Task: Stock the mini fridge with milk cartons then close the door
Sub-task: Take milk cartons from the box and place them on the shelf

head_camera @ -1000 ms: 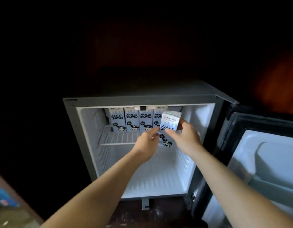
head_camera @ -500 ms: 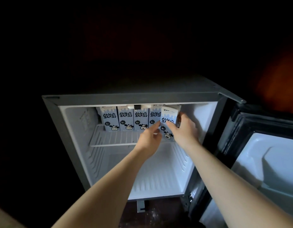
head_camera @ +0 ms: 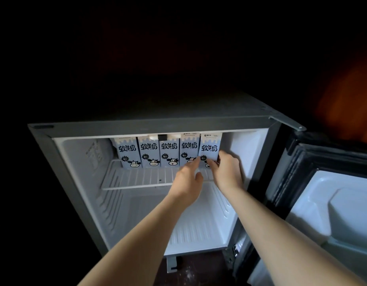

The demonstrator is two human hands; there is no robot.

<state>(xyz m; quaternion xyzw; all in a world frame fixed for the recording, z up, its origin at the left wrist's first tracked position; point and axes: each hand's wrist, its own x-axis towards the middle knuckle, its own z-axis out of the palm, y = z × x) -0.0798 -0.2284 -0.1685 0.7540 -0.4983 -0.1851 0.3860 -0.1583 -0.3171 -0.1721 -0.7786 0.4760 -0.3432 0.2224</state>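
Pale-blue paperboard milk carton (head_camera: pixel 209 148): upright, rightmost of five on white wire shelf (head_camera: pixel 137 178). Gripped low at its right edge by right hand (head_camera: pixel 228 172); left hand (head_camera: pixel 188 180), finger straight, touching front. Likely light, stiff-walled, dentable; hold across flat sides.

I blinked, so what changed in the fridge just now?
The fifth carton, tilted in front a second ago, moved back and upright onto the wire shelf, right of the row. The right hand still holds it; the left hand still touches it. The other four cartons and open door stayed.
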